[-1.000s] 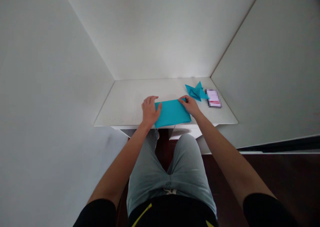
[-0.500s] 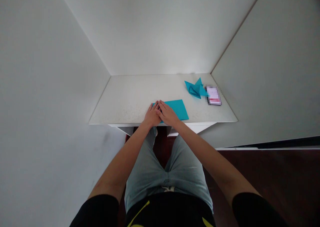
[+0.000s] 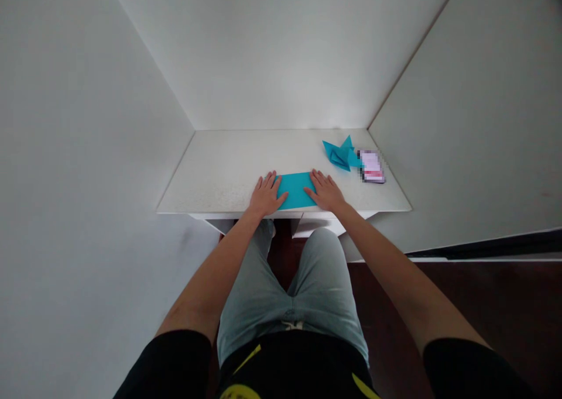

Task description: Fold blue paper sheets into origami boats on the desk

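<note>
A flat blue sheet of paper [image 3: 297, 191], rectangular in outline, lies near the front edge of the white desk. My left hand [image 3: 267, 194] rests with spread fingers over its left edge. Over the right edge lies my right hand [image 3: 325, 191], flat, its fingers apart and its thumb pointing inward. Neither hand grips anything. The middle of the paper shows between my thumbs, while its two side edges are partly hidden under my hands.
A blue folded-paper figure [image 3: 341, 154] sits at the back right of the desk [image 3: 219, 165], touching or overlapping a phone [image 3: 372, 166] with a blurred screen. White walls close in the desk at the back and both sides. Below the front edge are my knees.
My right hand has slid right, from beside my left hand to the paper's right edge. My left hand stays at the left edge, its fingers now more spread.
</note>
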Tool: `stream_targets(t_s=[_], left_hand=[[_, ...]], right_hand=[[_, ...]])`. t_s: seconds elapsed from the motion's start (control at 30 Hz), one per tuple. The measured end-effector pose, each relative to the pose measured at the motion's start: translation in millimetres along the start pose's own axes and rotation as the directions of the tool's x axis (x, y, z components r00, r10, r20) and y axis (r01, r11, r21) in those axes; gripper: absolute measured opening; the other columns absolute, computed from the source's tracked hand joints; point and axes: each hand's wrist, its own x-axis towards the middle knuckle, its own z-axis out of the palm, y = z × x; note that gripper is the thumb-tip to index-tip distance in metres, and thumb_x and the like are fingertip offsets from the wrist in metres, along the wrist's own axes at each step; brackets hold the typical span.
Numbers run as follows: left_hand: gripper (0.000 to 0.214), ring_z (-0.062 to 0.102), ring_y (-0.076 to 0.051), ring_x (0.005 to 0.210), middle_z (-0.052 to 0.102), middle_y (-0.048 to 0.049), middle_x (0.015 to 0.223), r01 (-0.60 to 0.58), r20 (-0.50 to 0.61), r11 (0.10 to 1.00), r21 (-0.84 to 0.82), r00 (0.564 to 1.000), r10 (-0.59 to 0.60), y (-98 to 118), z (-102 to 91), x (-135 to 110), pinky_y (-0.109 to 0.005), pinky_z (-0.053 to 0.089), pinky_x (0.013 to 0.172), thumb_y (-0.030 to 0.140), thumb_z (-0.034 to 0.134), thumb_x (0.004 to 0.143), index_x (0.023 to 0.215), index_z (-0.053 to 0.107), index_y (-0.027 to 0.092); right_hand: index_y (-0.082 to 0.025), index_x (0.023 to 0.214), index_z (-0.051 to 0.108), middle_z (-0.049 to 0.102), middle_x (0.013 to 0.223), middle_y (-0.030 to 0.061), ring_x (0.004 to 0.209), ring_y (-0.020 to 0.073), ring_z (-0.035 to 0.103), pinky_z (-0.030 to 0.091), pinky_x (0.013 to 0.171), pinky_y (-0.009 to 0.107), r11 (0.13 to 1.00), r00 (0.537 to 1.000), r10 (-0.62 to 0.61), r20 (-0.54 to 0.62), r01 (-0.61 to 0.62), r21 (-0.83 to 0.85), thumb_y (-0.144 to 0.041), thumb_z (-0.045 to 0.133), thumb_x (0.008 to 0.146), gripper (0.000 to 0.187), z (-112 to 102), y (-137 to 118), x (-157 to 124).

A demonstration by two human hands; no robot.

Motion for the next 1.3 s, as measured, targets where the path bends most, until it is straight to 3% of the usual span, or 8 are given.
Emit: stream_targets(t_s=[0.23, 0.43, 0.57, 0.7, 0.8, 1.03, 1.13, 1.3], left_hand=[[0.081, 0.023, -0.032, 0.170, 0.028, -0.0127, 0.182, -0.026, -0.029, 1.000, 0.000, 0.999, 0.026, -1.5, -2.2, -5.9, -0.052, 0.020, 0.139, 0.069, 0.039, 0.107, 0.172, 0.040, 0.019], [0.073, 0.026, -0.030, 0.169, 0.031, -0.0090, 0.181, -0.128, -0.026, 0.992, -0.003, 0.991, 0.128, -4.4, -3.8, -9.0, -0.052, 0.021, 0.138, 0.069, 0.043, 0.107, 0.169, 0.046, 0.029], [0.074, 0.028, -0.031, 0.168, 0.032, -0.0103, 0.181, -0.134, -0.032, 0.991, -0.015, 0.990, 0.134, -6.5, -1.1, -7.6, -0.053, 0.023, 0.137, 0.069, 0.045, 0.107, 0.169, 0.046, 0.029], [0.069, 0.029, -0.031, 0.168, 0.034, -0.0091, 0.180, -0.202, -0.040, 0.979, -0.029, 0.979, 0.200, -6.5, -3.6, -8.2, -0.053, 0.023, 0.136, 0.066, 0.048, 0.107, 0.167, 0.049, 0.032], [0.065, 0.030, -0.032, 0.167, 0.037, -0.0088, 0.179, -0.247, -0.039, 0.968, -0.044, 0.969, 0.246, -6.1, -6.1, -9.0, -0.054, 0.024, 0.136, 0.063, 0.048, 0.109, 0.166, 0.050, 0.033], [0.061, 0.033, -0.030, 0.166, 0.040, -0.0049, 0.177, -0.238, -0.026, 0.967, -0.087, 0.971, 0.237, -9.2, -7.1, -8.6, -0.053, 0.026, 0.135, 0.058, 0.053, 0.107, 0.164, 0.052, 0.037], [0.057, 0.033, -0.030, 0.166, 0.040, -0.0078, 0.177, -0.196, -0.009, 0.977, -0.084, 0.981, 0.196, -2.0, -6.1, -7.2, -0.056, 0.025, 0.135, 0.054, 0.051, 0.107, 0.161, 0.055, 0.034], [0.063, 0.032, -0.033, 0.167, 0.041, -0.0206, 0.175, -0.111, -0.026, 0.993, -0.035, 0.994, 0.110, 28.8, 1.1, -4.1, -0.054, 0.024, 0.136, 0.051, 0.047, 0.108, 0.157, 0.055, 0.012]], right_hand=[[-0.008, 0.175, 0.020, 0.037, 0.177, 0.0214, 0.165, 0.0390, 0.032, 0.025, 0.135, 0.059, 0.995, 0.991, 0.086, -0.106, -0.081, 0.049, -0.076, 0.032, 0.105, 0.098, -5.4, 6.8, -9.5], [-0.017, 0.175, 0.024, 0.055, 0.164, 0.0207, 0.151, 0.0445, 0.049, 0.036, 0.126, 0.065, 0.978, 0.979, 0.028, -0.203, 0.015, 0.206, -0.079, 0.058, 0.094, 0.107, -8.1, 10.6, -14.4], [-0.020, 0.175, 0.023, 0.055, 0.162, 0.0199, 0.141, 0.0424, 0.058, 0.041, 0.120, 0.065, 0.939, 0.964, 0.023, -0.265, 0.070, 0.336, -0.077, 0.066, 0.090, 0.111, -4.9, 20.9, -12.0], [-0.020, 0.162, 0.049, 0.053, 0.162, 0.0210, 0.145, 0.0452, 0.050, 0.040, 0.119, 0.066, 0.947, 0.949, 0.143, -0.282, -0.048, 0.319, -0.079, 0.062, 0.092, 0.093, -3.5, 20.6, -6.6], [-0.025, 0.144, 0.067, 0.060, 0.153, 0.0169, 0.142, 0.0451, 0.049, 0.038, 0.119, 0.066, 0.964, 0.959, 0.150, -0.239, -0.089, 0.250, -0.077, 0.063, 0.092, 0.073, -4.8, 14.0, -6.0], [-0.024, 0.132, 0.068, 0.063, 0.141, 0.0152, 0.132, 0.0410, 0.052, 0.040, 0.114, 0.058, 0.982, 0.967, 0.111, -0.229, -0.072, 0.175, -0.068, 0.065, 0.095, 0.057, -9.3, 5.9, -12.2], [-0.022, 0.134, 0.066, 0.062, 0.139, 0.0163, 0.130, 0.0404, 0.053, 0.040, 0.113, 0.057, 0.983, 0.967, 0.125, -0.221, -0.092, 0.157, -0.067, 0.063, 0.096, 0.059, -10.8, 4.5, -12.2], [-0.023, 0.134, 0.066, 0.059, 0.138, 0.0169, 0.129, 0.0405, 0.053, 0.039, 0.113, 0.057, 0.979, 0.962, 0.167, -0.218, -0.136, 0.152, -0.074, 0.065, 0.092, 0.066, -11.0, 3.2, -10.3]])
